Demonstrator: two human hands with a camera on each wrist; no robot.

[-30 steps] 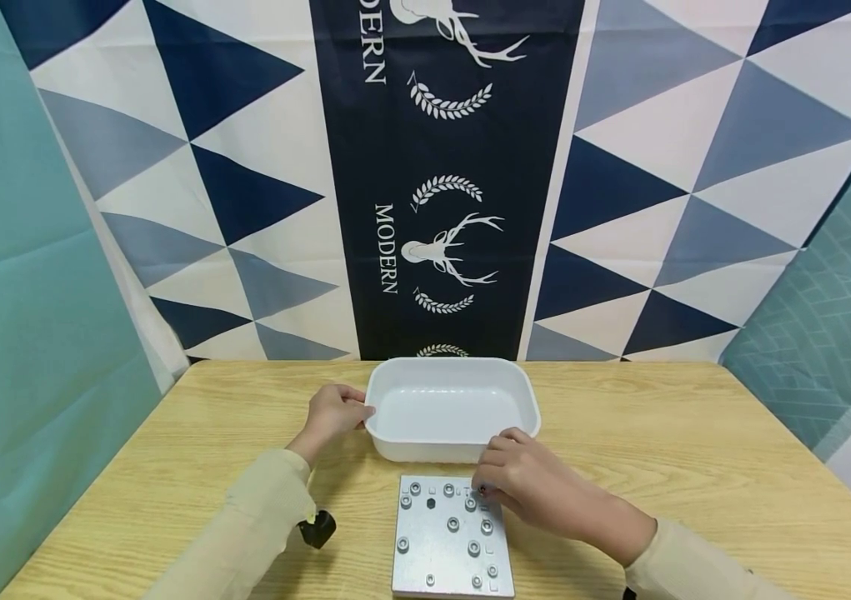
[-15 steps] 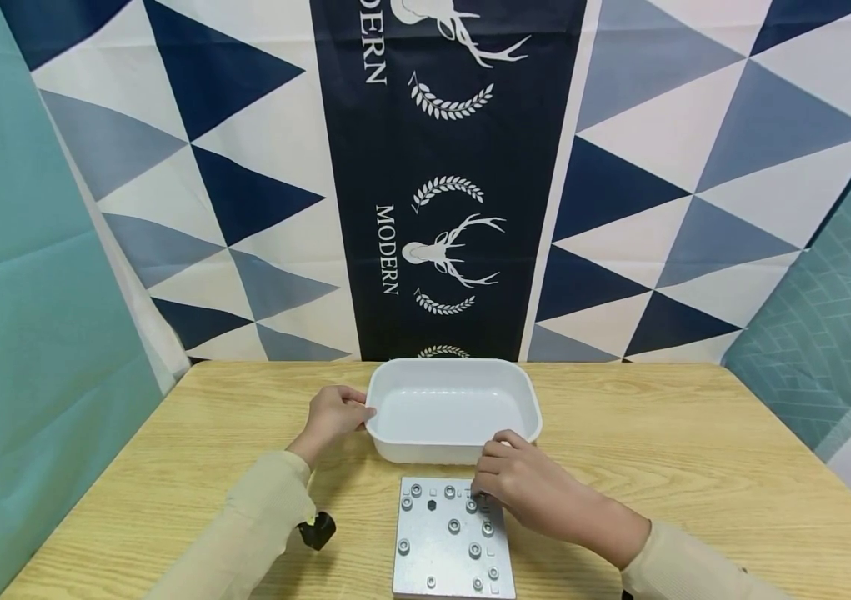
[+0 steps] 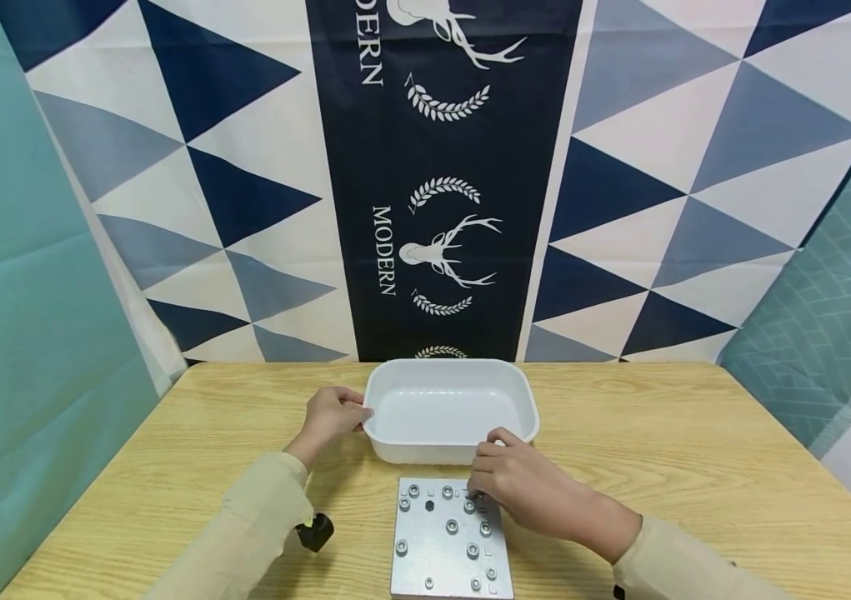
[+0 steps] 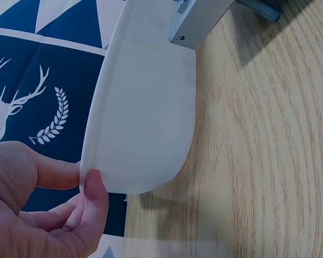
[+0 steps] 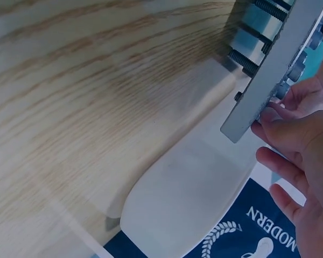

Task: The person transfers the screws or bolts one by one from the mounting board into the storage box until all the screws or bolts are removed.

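My left hand (image 3: 332, 417) pinches the left rim of a white plastic tub (image 3: 451, 454), thumb inside and fingers outside; in the left wrist view the thumb (image 4: 95, 185) lies over the edge. In front of the tub is a silver metal plate (image 3: 433, 542) with several socket-head bolts (image 3: 452, 527) standing in its top. My right hand (image 3: 518, 483) is at the plate's far right corner, fingertips pinching a bolt that they mostly hide. From the right wrist view, thumb and fingers (image 5: 280, 129) meet close over the plate's top face, and threaded shanks (image 5: 245, 62) stick out underneath.
The wooden table (image 3: 643, 442) carries the tub and plate. A patterned cloth (image 3: 440, 208) hangs behind its far edge. Teal cloths hang at the left (image 3: 35, 292) and right sides. A dark hexagonal hole (image 3: 429, 506) shows in the plate, and a black device (image 3: 316, 532) sits under the left wrist.
My right hand's fingers have turned slightly over the bolt, and the right wrist has shifted a little to the left. The left hand, tub and plate stay as they were.
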